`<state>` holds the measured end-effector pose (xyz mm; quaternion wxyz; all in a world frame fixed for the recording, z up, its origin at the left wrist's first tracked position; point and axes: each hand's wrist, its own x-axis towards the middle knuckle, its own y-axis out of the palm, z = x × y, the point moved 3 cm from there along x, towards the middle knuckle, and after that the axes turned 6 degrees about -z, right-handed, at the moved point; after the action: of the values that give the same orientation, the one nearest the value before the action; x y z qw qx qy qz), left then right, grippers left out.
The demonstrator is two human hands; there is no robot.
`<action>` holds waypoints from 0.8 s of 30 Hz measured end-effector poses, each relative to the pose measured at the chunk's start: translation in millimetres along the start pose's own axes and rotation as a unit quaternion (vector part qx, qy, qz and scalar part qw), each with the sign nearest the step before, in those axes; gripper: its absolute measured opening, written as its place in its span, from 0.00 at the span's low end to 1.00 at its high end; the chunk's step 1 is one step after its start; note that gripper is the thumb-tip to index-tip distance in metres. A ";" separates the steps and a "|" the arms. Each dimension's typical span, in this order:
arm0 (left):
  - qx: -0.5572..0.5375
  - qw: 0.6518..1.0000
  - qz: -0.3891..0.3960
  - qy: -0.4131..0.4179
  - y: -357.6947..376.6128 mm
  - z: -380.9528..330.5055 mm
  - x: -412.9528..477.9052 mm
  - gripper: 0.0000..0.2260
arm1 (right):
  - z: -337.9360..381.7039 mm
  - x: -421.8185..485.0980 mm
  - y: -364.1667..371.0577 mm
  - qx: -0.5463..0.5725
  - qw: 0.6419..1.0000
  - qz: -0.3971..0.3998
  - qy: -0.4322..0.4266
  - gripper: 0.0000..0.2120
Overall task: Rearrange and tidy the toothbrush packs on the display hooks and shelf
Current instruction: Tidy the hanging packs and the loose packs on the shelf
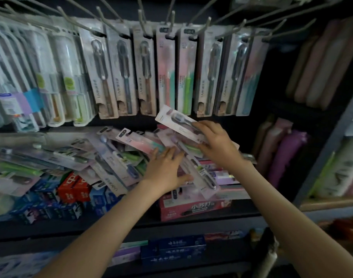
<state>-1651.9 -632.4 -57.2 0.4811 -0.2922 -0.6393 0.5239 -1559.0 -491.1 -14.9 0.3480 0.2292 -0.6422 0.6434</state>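
A toothbrush pack [175, 121] is being gripped in curled fingers of the right hand [217, 144], its brush head pointing up-left beyond them; piled packs [115, 155] just beside are being pressed by the flat-fingered left hand [165, 168].

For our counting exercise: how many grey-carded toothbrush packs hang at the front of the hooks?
5 grey-carded packs: three side by side left of the two pink packs, two right of them. More may hang hidden behind.

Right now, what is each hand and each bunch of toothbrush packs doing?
right hand: grips the white pack.
white pack: tilted, not hung.
left hand: flat on the loose packs.
loose packs: heaped untidily on the shelf.
hanging packs: upright in a row on hooks.
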 end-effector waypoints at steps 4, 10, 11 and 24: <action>-0.012 0.996 -0.008 -0.088 -4.7 -6.1 13.9 0.37 | -5.1 -16.5 -4.7 -0.020 1.000 -0.005 0.020 0.28; -0.011 0.993 -0.040 -0.109 -3.6 -15.8 22.1 0.34 | -11.0 -27.8 -7.4 0.010 0.995 -0.022 0.097 0.30; -0.022 0.994 -0.060 -0.087 -4.6 -19.5 21.5 0.32 | -11.1 -29.2 -7.5 0.017 0.994 -0.021 0.109 0.30; -0.054 0.995 -0.068 -0.038 -13.1 -17.6 5.4 0.32 | 12.9 -29.0 1.8 0.044 0.991 -0.022 0.125 0.29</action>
<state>-1636.0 -624.4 -43.2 0.4746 -0.2534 -0.7030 0.4652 -1543.4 -508.1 -36.6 0.4289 0.1758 -0.5594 0.6872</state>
